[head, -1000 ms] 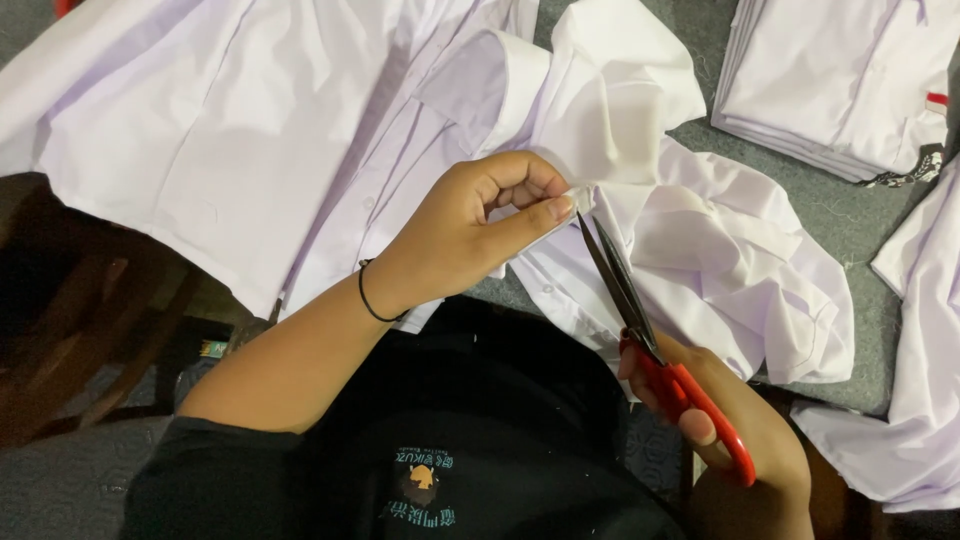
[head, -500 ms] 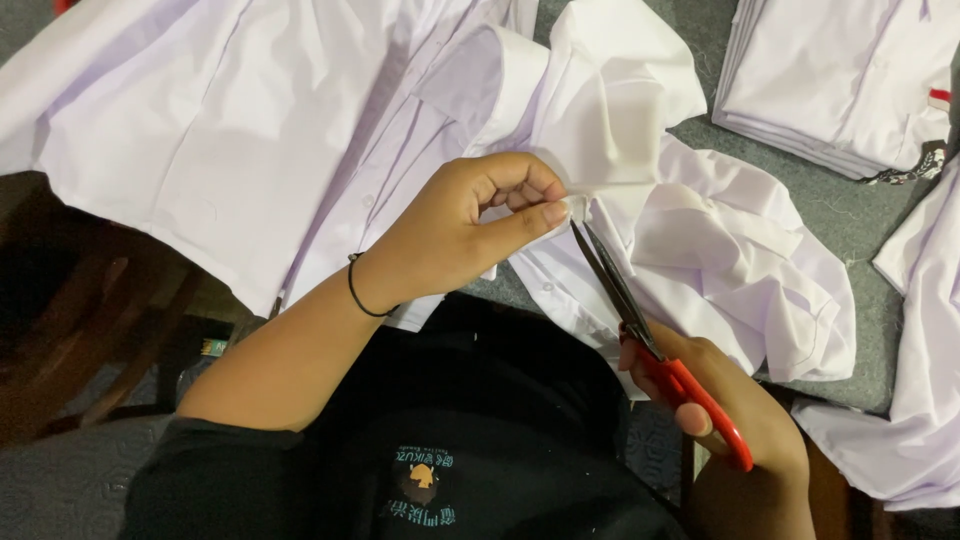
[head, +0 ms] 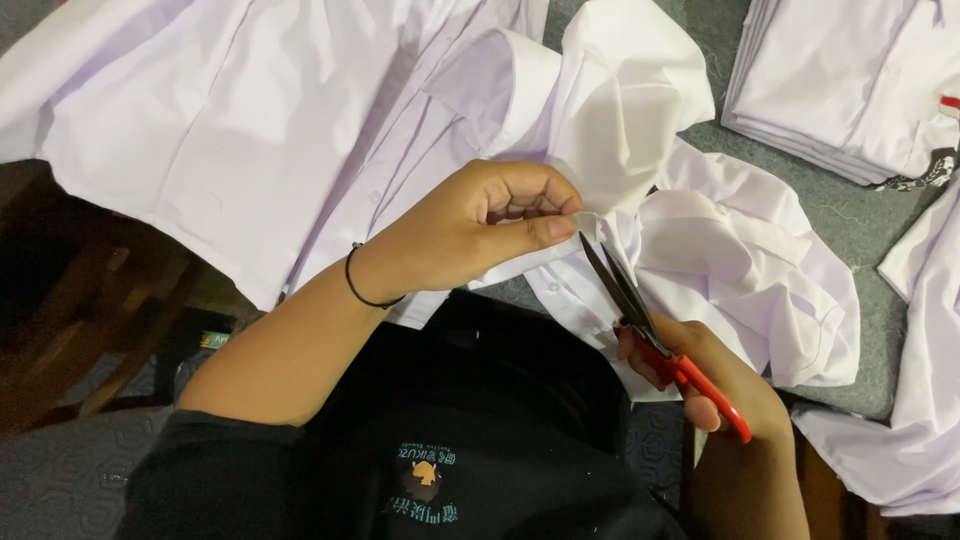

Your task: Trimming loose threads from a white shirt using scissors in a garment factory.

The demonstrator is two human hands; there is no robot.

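**Snipping at the pinched edge of a white shirt**

On the grey table [head: 850, 225], the biggest thing is the spread of white shirts [head: 230, 130] lying flat and reaching away from my left hand toward the far left edge. Right of that hand, a crumpled white shirt [head: 740, 260] is the one I am working on; part of it rises into a peak just above my fingers. Farther right of the crumpled shirt, in the top corner, sits a neat folded stack of white garments [head: 840, 90], well apart from my hands. Another white piece [head: 920, 400] hangs at the right edge.

My left hand [head: 470, 235] is clenched in a pinch, thumb against forefinger, grasping a small fold of the crumpled shirt's edge and holding it taut. My right hand [head: 710, 375], below and right of the pinch, grips the red-handled scissors [head: 650, 320]; the dark blades point up-left, the tips just beside my left thumb, opened only a little.

I judge this to be the trimming step, with the blades lined up at the held fold. The next move calls for a small, careful closing of the blades, clear of my thumb.
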